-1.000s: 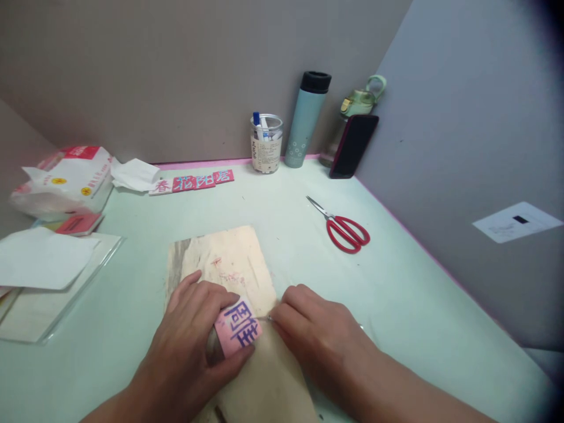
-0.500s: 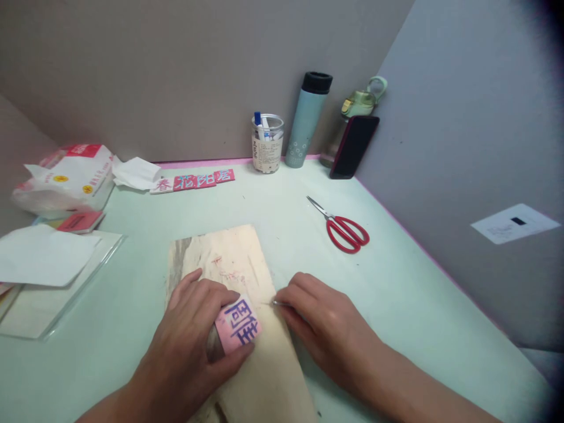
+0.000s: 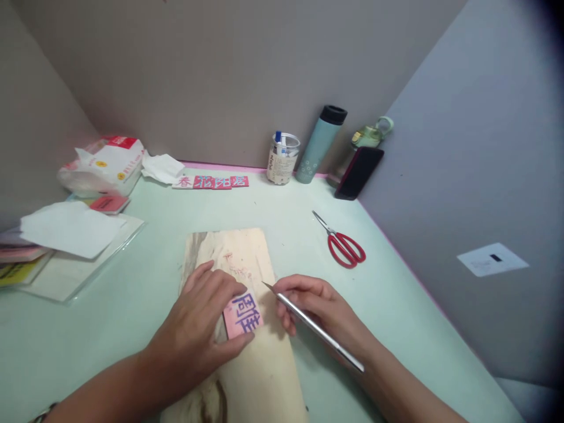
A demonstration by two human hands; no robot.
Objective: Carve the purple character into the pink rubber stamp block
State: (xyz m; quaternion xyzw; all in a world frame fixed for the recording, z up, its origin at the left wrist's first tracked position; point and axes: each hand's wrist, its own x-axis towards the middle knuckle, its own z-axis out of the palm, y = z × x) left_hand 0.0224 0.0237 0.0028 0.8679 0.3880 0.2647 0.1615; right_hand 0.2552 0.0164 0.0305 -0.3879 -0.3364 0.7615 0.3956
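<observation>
A small pink square block (image 3: pixel 244 317) with blue characters on its top lies on the pale wooden board (image 3: pixel 268 364). My left hand (image 3: pixel 198 320) grips it at the edges, thumb on the near side and fingers on the far side. In my right hand (image 3: pixel 317 302) is a silver craft knife (image 3: pixel 321 332), its handle slanting down across the palm side toward the wrist. The knife's pointed blade hovers over the board, just right of the block and apart from it. Red marks (image 3: pixel 238 267) show on the board beyond my left hand.
Red-handled scissors (image 3: pixel 343 244) lie beyond my right hand. Along the back stand a jar of pens (image 3: pixel 282 167), a blue tumbler (image 3: pixel 319 147) and a leaning phone (image 3: pixel 359 173). Several carved tiles (image 3: pixel 211 182), a tissue pack (image 3: pixel 106 167) and papers (image 3: pixel 73 229) sit to the left.
The knife in my right hand has swung so its whole handle shows. My left hand still holds the block. The whole view has shifted, with the background things now farther right.
</observation>
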